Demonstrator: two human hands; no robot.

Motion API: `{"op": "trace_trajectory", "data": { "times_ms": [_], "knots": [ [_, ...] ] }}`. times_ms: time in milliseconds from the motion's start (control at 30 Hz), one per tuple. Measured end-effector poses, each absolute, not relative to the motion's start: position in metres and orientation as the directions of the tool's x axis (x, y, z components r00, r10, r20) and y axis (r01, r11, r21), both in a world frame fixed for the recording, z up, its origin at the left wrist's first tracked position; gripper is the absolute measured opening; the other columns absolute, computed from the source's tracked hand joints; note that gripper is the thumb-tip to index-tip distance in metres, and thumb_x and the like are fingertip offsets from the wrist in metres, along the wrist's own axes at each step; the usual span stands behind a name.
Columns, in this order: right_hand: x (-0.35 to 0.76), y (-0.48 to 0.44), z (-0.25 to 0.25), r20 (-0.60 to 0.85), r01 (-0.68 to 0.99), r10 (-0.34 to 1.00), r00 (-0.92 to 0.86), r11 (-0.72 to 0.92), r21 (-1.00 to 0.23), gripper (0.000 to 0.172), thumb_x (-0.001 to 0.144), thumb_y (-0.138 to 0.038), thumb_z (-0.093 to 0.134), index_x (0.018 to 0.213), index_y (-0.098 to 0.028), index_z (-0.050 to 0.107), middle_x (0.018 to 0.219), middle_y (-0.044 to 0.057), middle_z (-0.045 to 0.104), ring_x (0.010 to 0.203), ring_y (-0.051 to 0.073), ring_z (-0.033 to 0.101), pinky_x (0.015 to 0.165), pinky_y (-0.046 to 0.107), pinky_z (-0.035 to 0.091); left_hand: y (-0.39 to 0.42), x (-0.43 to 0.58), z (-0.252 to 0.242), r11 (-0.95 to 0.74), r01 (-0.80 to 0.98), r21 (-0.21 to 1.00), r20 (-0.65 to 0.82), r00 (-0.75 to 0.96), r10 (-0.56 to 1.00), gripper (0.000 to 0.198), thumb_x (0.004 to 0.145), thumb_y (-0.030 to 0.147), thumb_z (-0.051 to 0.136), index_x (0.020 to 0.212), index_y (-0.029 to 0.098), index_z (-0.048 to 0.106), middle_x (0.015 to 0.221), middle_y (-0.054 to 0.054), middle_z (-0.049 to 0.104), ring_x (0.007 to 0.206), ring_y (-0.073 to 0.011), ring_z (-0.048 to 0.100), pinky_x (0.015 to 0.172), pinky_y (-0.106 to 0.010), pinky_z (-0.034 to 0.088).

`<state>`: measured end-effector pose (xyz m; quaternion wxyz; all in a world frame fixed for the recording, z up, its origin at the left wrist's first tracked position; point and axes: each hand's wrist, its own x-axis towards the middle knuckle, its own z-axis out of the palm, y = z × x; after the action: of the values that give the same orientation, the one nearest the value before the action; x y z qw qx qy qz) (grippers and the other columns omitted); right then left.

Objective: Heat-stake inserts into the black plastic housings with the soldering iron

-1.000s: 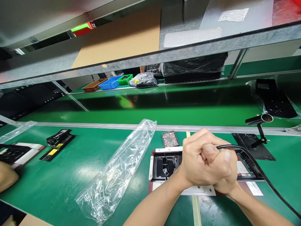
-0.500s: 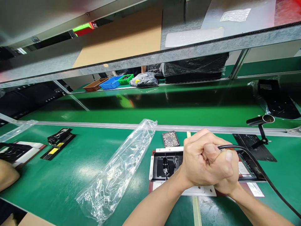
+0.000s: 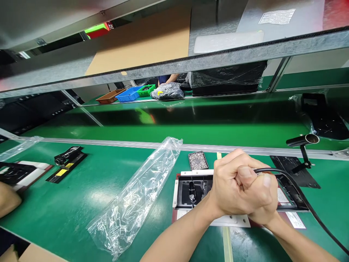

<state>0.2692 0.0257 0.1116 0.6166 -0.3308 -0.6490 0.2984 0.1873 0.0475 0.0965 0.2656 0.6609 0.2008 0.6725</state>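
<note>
Grip: Our left hand and right hand are clasped together, fingers fully curled, holding the black cable where it emerges at the thumbs. We cannot tell what else the fists enclose.
Black housing: Lies below our hands, its middle hidden, set over the white plate. We cannot tell whether the hands touch it.
Slip hazard: We see no hand bracing the housing; an off-centre push could, we judge, skid it or drive our knuckles onto its rim.
Cable hazard: The cable crosses the housing's right end and runs off at lower right. A sharp leftward pull could tighten or snag it.
Metal-bits dish: Stands just behind the housing. A wide swing of the left knuckles could tip it and scatter its small pieces.
Plastic bag: Lies left of the housing; a sweeping left elbow could drag it.
Tube bracket: Stands behind the housing's right end and narrows our room there.
Metal rail: Bounds the near bench at the back; the shelf front limits lifting farther forward.
Left side: Offers our widest sideways room, between the bag and a co-worker's arm.
</note>
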Motion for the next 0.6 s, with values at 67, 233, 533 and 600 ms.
{"op": "trace_trajectory", "data": {
  "times_ms": [67, 233, 533, 600],
  "knots": [
    [0.2693, 0.0256, 0.1097, 0.612, 0.064, 0.791, -0.02, 0.612, -0.789, 0.05, 0.098, -0.029, 0.067, 0.054, -0.021, 0.044, 0.052, -0.005, 0.032, 0.046, 0.01, 0.022, 0.039, 0.024, 0.025, 0.0471, 0.1872, 0.0973, -0.779, -0.092, 0.621, 0.783, 0.014, 0.622, 0.011, 0.088, 0.03, 0.068, 0.084, 0.02, 0.071, 0.079, -0.004, 0.077, 0.067, -0.0196, 0.069, 0.062, -0.033, 0.059],
    [0.2701, 0.0258, 0.1067, 0.625, 0.072, 0.78, -0.009, 0.624, -0.778, 0.05, 0.099, -0.027, 0.065, 0.055, -0.021, 0.044, 0.053, -0.005, 0.033, 0.046, 0.011, 0.024, 0.041, 0.025, 0.029, 0.0468, 0.1877, 0.1007, -0.805, -0.102, 0.585, 0.806, -0.032, 0.59, 0.005, 0.087, 0.024, 0.069, 0.083, 0.02, 0.072, 0.08, -0.002, 0.078, 0.066, -0.0174, 0.069, 0.06, -0.029, 0.057],
    [0.2703, 0.0257, 0.107, 0.622, 0.07, 0.783, -0.006, 0.621, -0.781, 0.043, 0.096, -0.021, 0.063, 0.056, -0.021, 0.045, 0.053, -0.005, 0.032, 0.045, 0.01, 0.024, 0.038, 0.022, 0.023, 0.0468, 0.1878, 0.1003, -0.804, -0.075, 0.589, 0.805, -0.029, 0.593, 0.012, 0.089, 0.029, 0.068, 0.082, 0.021, 0.072, 0.079, -0.003, 0.079, 0.065, -0.0183, 0.07, 0.059, -0.031, 0.058],
    [0.2687, 0.0254, 0.1103, 0.621, 0.057, 0.784, 0.001, 0.62, -0.783, 0.044, 0.094, -0.023, 0.063, 0.055, -0.02, 0.044, 0.052, -0.005, 0.034, 0.045, 0.009, 0.026, 0.037, 0.021, 0.022, 0.0471, 0.1878, 0.0999, -0.803, -0.075, 0.591, 0.804, -0.031, 0.594, 0.013, 0.09, 0.029, 0.068, 0.082, 0.02, 0.073, 0.079, -0.003, 0.079, 0.065, -0.0181, 0.07, 0.06, -0.031, 0.059]
  ]
}}
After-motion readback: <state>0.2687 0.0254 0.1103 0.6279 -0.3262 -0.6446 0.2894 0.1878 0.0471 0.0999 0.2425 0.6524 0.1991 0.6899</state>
